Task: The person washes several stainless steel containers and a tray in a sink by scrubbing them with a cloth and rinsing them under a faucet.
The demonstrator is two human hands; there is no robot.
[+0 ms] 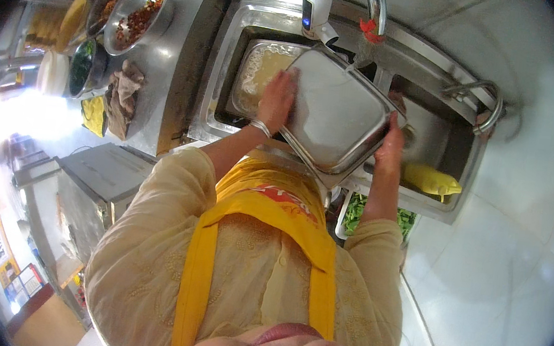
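A rectangular stainless steel pan [337, 115] is held tilted over the divider of a double sink [207, 115]. My left hand [278, 100] grips its left edge, and my right hand [391, 144] is closed on the opposite edge. Above the far rim of the pan hangs a curved faucet [377, 4] with a red piece near its mouth. In the left basin, another steel pan [236, 94] holds cloudy, foamy water. The fingertips behind the held pan are partly hidden.
A yellow object [431, 180], perhaps a cloth or glove, lies in the right basin. A white basket [341, 224] of green vegetables stands below it. On the left counter are a steel bowl [157, 32] of chopped red food and a brown cloth [124, 97]. A second faucet [316, 8] overhangs the left basin.
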